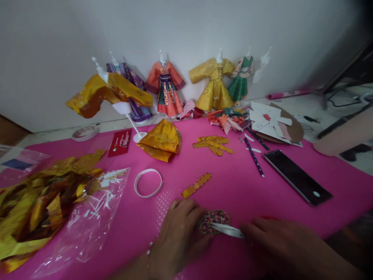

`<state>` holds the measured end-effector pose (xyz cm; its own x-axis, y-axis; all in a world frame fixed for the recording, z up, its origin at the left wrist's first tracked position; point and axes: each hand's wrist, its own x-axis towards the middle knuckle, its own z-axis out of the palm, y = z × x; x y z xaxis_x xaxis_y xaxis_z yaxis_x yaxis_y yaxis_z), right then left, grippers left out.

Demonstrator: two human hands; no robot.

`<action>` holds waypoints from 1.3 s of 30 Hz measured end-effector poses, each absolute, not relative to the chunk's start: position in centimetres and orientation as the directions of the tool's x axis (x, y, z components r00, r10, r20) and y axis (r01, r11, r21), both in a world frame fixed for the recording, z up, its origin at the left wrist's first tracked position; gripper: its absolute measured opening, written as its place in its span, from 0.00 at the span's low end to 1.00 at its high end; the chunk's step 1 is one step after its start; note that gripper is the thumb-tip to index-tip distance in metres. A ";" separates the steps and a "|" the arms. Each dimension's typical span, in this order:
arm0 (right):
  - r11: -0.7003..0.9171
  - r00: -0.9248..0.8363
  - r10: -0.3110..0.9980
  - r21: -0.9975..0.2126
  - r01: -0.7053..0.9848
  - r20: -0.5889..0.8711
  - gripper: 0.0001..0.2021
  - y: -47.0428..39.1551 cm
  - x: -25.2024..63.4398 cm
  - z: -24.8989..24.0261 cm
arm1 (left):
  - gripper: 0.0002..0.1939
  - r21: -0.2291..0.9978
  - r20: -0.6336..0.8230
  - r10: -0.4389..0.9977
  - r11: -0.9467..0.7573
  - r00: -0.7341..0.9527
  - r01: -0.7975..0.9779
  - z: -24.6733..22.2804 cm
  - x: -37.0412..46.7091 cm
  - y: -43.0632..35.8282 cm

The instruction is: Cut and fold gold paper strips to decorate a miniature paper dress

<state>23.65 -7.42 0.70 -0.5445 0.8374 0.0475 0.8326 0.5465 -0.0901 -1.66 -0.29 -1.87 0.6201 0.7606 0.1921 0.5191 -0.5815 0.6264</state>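
Across my pink tabletop (233, 186), clear plastic (87, 235) strewn with white scraps (108, 182) spreads left of the bead dish (228, 217); the phone (297, 177) lies right of it. My left hand (177, 229) curves half-open at the dish's left edge, whether gripping I can't tell; my right hand (276, 239) pinches tweezers (229, 230) over the multicoloured beads (218, 217) inside.

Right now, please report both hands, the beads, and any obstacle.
Right hand holding tweezers, tips at coloured beads. Left hand beside beads, grip unclear. Yellow strip just beyond left hand, not between tweezers and beads.
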 end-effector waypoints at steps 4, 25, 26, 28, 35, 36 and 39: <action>0.539 -0.538 0.842 -0.099 0.837 0.038 0.18 -7.3 23.5 0.6 | 0.14 0.625 0.199 0.751 -0.592 0.629 0.509 -1.8 -1.7 -0.3; 0.537 -0.539 0.842 -0.125 0.834 0.023 0.17 -7.3 23.6 0.3 | 0.14 0.622 0.209 0.749 -0.598 0.628 0.506 -1.9 -1.7 -0.2; 0.540 -0.541 0.840 -0.124 0.833 0.021 0.17 -7.3 23.6 0.4 | 0.13 0.622 0.206 0.751 -0.596 0.628 0.509 -1.9 -1.6 -0.3; 0.542 -0.544 0.839 -0.125 0.831 0.024 0.18 -7.2 23.5 0.5 | 0.14 0.622 0.206 0.755 -0.592 0.622 0.512 -1.9 -1.6 -0.3; 0.538 -0.533 0.843 -0.173 0.825 0.076 0.17 -7.3 23.9 0.4 | 0.16 0.627 0.208 0.747 -0.597 0.631 0.500 -2.0 -1.8 -0.2; 0.535 -0.531 0.844 -0.184 0.825 0.076 0.17 -7.3 23.9 0.4 | 0.16 0.630 0.208 0.750 -0.594 0.628 0.500 -2.0 -1.8 -0.2; 0.526 -0.525 0.849 -0.200 0.827 0.065 0.15 -7.5 24.2 0.4 | 0.16 0.636 0.201 0.756 -0.584 0.623 0.504 -1.9 -1.8 -0.2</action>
<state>24.17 -7.45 0.40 -0.5245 0.8489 0.0652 0.8266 0.5261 -0.1998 -1.77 -0.22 -1.90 0.6228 0.7561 0.2011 0.5042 -0.5844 0.6358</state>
